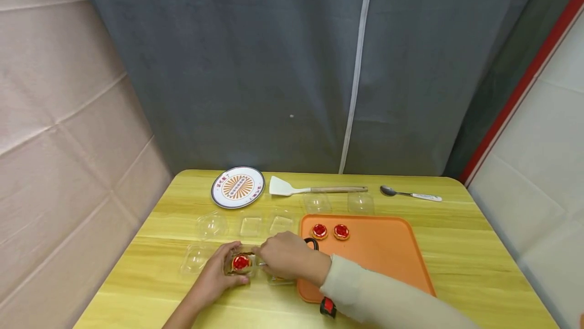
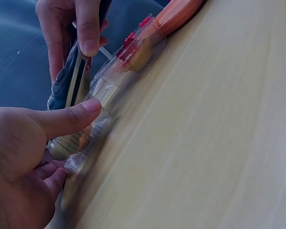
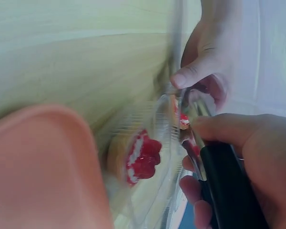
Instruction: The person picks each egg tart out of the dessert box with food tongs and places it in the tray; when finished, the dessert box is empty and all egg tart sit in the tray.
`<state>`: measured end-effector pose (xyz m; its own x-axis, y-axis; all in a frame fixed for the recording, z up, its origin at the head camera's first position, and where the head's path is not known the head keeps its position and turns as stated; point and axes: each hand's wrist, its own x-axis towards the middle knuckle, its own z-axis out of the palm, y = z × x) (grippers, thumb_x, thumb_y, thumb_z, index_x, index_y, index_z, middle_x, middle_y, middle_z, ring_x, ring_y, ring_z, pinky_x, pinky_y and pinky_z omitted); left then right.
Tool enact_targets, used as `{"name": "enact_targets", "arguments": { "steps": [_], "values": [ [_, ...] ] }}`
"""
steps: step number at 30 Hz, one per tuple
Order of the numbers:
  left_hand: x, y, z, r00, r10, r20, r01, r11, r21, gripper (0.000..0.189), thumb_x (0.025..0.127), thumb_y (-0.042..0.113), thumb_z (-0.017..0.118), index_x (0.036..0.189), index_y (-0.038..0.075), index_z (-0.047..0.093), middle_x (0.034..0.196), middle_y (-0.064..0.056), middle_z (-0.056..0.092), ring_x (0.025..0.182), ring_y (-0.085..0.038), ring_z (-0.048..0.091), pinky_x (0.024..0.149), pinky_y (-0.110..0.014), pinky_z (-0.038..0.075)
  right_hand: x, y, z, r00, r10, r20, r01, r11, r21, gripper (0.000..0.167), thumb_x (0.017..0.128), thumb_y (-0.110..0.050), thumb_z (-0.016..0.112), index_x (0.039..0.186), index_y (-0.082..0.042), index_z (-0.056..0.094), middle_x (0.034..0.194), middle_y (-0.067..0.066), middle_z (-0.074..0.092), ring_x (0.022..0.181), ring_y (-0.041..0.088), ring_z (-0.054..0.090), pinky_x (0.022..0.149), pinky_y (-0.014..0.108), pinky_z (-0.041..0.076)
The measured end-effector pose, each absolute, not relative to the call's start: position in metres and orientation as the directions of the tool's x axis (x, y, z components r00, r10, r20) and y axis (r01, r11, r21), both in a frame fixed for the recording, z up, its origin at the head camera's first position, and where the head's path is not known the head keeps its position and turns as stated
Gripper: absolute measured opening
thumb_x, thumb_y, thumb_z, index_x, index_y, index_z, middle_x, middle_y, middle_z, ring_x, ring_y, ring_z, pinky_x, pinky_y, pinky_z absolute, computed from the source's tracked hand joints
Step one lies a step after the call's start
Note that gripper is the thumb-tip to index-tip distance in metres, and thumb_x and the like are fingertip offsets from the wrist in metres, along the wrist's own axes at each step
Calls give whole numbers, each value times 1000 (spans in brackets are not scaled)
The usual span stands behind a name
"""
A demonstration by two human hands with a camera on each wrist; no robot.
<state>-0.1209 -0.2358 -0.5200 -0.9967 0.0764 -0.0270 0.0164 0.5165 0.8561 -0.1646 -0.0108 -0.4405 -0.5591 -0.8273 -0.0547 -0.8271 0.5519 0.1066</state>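
Note:
My left hand (image 1: 213, 277) holds a small clear plastic box (image 1: 250, 271) on the table, thumb at its near side and fingers at its far side. A tart with a red fruit topping (image 1: 241, 262) sits inside. From the right, my right hand (image 1: 288, 254) grips black-handled metal tongs (image 3: 231, 188), their tips reaching into this box by the tart. Just right of it, partly under my right forearm, stands a second clear box (image 1: 279, 282); the right wrist view shows a red-topped tart (image 3: 145, 160) in it.
An orange tray (image 1: 378, 263) on the right bears two red-topped tarts (image 1: 341, 231). Several clear plastic boxes (image 1: 251, 226) stand behind and left of my hands. Along the back lie a patterned plate (image 1: 218, 194), a white spatula (image 1: 337, 189) and a spoon (image 1: 410, 194).

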Motion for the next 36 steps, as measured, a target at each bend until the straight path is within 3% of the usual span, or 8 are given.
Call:
{"name": "enact_targets", "arguments": {
  "steps": [4,10,15,21,27,34,36],
  "values": [
    [-121,-236,-521,-996,82,-31,15,504,864,92,64,13,97,144,4,53,143,-11,58,139,-38,50,118,-51,37,-164,-13,-441,-559,-827,-63,-827,551,116,35,97,-36,69,132,-36,67,68,-8,63,51,8,49,46,27,46],
    [-121,-238,-521,-996,82,-19,27,526,850,90,64,16,97,143,5,54,143,-10,58,139,-38,50,119,-54,35,-165,-12,-440,-542,-837,-74,-839,535,100,36,98,-35,69,134,-36,67,71,-7,66,51,9,48,46,27,46],
    [-121,-238,-521,-996,84,-15,32,528,849,90,65,18,97,143,6,54,142,-9,59,138,-37,51,119,-57,35,-167,-8,-436,-561,-824,-75,-827,560,42,39,98,-36,71,136,-38,66,75,-7,69,55,6,50,49,25,47],
    [-120,-238,-520,-996,91,-22,30,533,846,89,67,18,97,144,7,54,142,-11,57,134,-40,53,114,-57,42,-167,1,-430,-584,-810,-43,-809,586,-42,46,96,-33,74,140,-37,64,75,-8,68,53,6,46,44,23,42],
    [-120,-238,-520,-996,89,-19,34,559,828,90,67,21,97,145,8,53,146,-14,55,139,-44,48,116,-62,37,-169,17,-424,-586,-810,-2,-805,583,-105,43,96,-34,74,139,-31,66,94,-9,77,57,2,49,47,20,43],
    [-120,-237,-520,-997,72,-8,35,576,816,89,65,20,98,143,8,55,139,-7,60,136,-37,51,116,-60,38,-167,43,-422,-628,-778,17,-767,615,-183,44,98,-30,72,142,-29,65,88,-8,76,49,4,29,42,21,28],
    [-120,-237,-519,-997,71,-9,34,580,814,89,65,20,97,143,8,56,138,-6,61,136,-36,51,116,-59,38,-165,53,-421,-634,-773,27,-759,616,-212,45,98,-27,72,142,-27,65,80,-7,73,49,4,26,44,21,25]
  ]
}}
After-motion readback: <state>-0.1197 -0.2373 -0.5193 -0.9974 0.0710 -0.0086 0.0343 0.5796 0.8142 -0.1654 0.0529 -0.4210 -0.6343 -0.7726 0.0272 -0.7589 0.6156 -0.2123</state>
